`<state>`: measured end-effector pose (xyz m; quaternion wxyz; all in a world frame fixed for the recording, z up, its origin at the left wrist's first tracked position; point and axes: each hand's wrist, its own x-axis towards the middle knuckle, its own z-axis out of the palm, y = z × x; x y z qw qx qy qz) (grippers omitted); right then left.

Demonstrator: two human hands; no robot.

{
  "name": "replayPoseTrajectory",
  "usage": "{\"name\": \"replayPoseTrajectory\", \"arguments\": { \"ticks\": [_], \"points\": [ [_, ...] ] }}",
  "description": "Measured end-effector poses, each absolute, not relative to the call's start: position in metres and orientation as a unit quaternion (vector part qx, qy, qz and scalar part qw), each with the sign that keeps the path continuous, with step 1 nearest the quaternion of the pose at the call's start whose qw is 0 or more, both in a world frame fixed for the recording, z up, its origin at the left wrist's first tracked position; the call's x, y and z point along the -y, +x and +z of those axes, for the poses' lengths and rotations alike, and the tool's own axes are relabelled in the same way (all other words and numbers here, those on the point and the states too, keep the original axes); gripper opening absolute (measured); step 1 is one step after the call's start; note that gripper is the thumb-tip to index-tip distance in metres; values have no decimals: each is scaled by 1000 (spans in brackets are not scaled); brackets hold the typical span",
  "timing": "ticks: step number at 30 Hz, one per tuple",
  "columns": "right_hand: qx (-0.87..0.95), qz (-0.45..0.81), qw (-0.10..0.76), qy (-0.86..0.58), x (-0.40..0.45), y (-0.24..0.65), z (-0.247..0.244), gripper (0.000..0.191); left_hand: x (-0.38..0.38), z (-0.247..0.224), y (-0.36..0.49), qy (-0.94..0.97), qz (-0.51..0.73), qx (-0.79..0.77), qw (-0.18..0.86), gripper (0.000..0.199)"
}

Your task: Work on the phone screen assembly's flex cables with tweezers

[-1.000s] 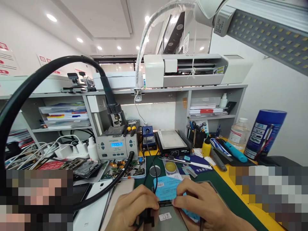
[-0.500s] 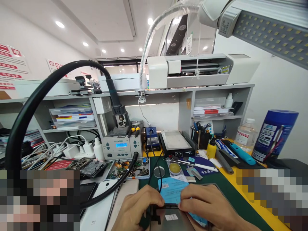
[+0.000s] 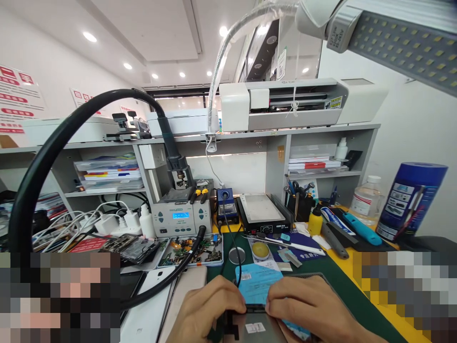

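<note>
Both hands [image 3: 210, 305] [image 3: 307, 305], fingers nearly closed, pinch the panel's [image 3: 250, 331] far edge; uneven pressure could crack it.

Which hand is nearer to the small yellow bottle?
The right hand, on this side of the yellow bottle; the left hand is farther off, to the left.

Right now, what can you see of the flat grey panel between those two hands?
The panel looks like smooth metal, dull grey with a slight sheen. It bears a small white sticker with dark marks, too small to read. A narrow black strip edges its far end, and a black piece sits at its left. The fingers of the left hand and right hand meet that far end, one at each side. Its near end is out of view.
</note>
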<state>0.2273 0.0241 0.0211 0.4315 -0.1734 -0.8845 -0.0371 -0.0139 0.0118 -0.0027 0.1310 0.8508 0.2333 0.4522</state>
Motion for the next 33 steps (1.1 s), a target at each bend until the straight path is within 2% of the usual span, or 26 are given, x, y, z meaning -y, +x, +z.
{"name": "replayPoseTrajectory", "arguments": {
  "ticks": [5, 11, 16, 24, 30, 33],
  "points": [
    [888, -40, 425, -169, -22, 227, 23, 19, -9, 1, -14, 855, 437, -253, 118, 7],
    [900, -28, 387, -201, -18, 228, 31, 23, -12, -1, -14, 865, 433, -232, 106, 11],
    [879, -24, 444, -173, -18, 228, 28, 21, -11, 5, -15, 864, 431, -241, 95, 9],
    [863, 6, 440, -247, -5, 228, 35, 23, -12, 4, -17, 862, 436, -238, 103, 7],
    [871, -36, 459, -174, -19, 228, 23, 16, -10, -1, -15, 855, 446, -236, 121, 8],
    [880, -56, 440, -171, -24, 229, 16, 18, -5, -2, -11, 835, 465, -259, 141, 7]
  ]
}}
